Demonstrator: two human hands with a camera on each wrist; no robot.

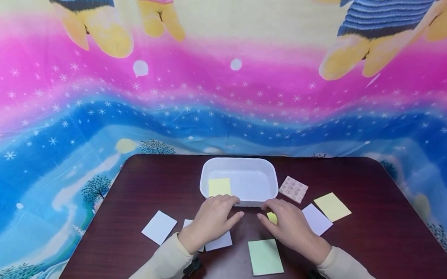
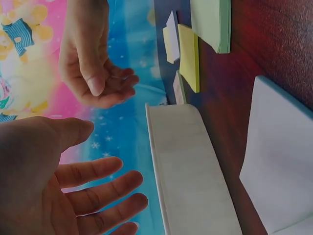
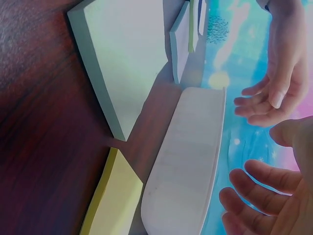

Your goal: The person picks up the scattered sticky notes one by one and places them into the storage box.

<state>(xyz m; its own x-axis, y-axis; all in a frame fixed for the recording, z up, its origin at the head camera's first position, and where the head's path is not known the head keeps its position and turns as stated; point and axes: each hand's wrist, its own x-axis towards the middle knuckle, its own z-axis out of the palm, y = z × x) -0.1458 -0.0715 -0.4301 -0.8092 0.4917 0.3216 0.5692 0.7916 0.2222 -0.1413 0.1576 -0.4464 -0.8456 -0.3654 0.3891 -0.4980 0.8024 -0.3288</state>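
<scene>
My left hand [image 1: 211, 219] hovers at the front left of a white plastic tub [image 1: 253, 181], its fingers loosely bent and holding nothing. Opposite it, my right hand [image 1: 294, 224] is held near the tub's front right corner, also with nothing in it. Both palms face each other in the wrist views. Inside the tub, at its left, lies a yellow sticky note pad [image 1: 219, 186]. Another yellow pad [image 1: 272, 218] is partly hidden by my right hand. A light green pad [image 1: 265, 257] lies between my forearms. Below my left hand, a pale pad [image 1: 220, 241] is partly covered.
To the left rests a white pad [image 1: 159, 227]. On the right are a lavender pad [image 1: 318, 220], a pale yellow pad [image 1: 332, 207] and a pink patterned square [image 1: 294, 189]. The dark wooden table [image 1: 372, 189] meets a printed cloth [image 1: 226, 93] at the back.
</scene>
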